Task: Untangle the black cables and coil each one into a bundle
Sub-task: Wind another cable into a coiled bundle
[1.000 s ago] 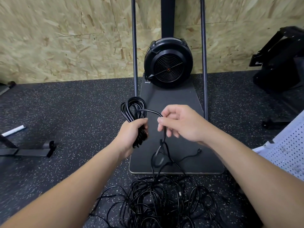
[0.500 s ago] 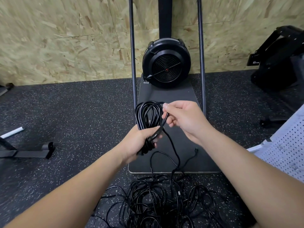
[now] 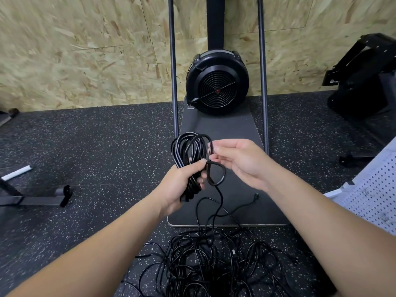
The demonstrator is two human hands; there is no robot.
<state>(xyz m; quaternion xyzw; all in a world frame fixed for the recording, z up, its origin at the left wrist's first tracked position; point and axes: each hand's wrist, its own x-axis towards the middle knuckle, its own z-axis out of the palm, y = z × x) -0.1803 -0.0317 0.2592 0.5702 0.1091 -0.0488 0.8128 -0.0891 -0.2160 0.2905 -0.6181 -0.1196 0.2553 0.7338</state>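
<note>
My left hand [image 3: 182,183] grips a coil of black cable [image 3: 188,151] in its fist, loops standing up above the thumb. A fresh loop [image 3: 222,174] of the same cable hangs at the coil's right side, and its tail runs down to a tangled heap of black cables [image 3: 210,264] on the floor in front of me. My right hand [image 3: 242,161] is just right of the coil, fingers extended toward the cable at the top of the loops; whether they pinch it I cannot tell.
A dark base plate [image 3: 235,211] lies under my hands, with a black round fan unit [image 3: 217,82] and two upright poles [image 3: 173,82] behind it. Black stand feet [image 3: 42,197] sit at the left, black equipment [image 3: 364,82] at the right, a white perforated panel [image 3: 375,196] at the right edge.
My right hand laid another loop against the coil and now sits lower beside it with fingers more extended. The coil in my left hand shifted slightly.
</note>
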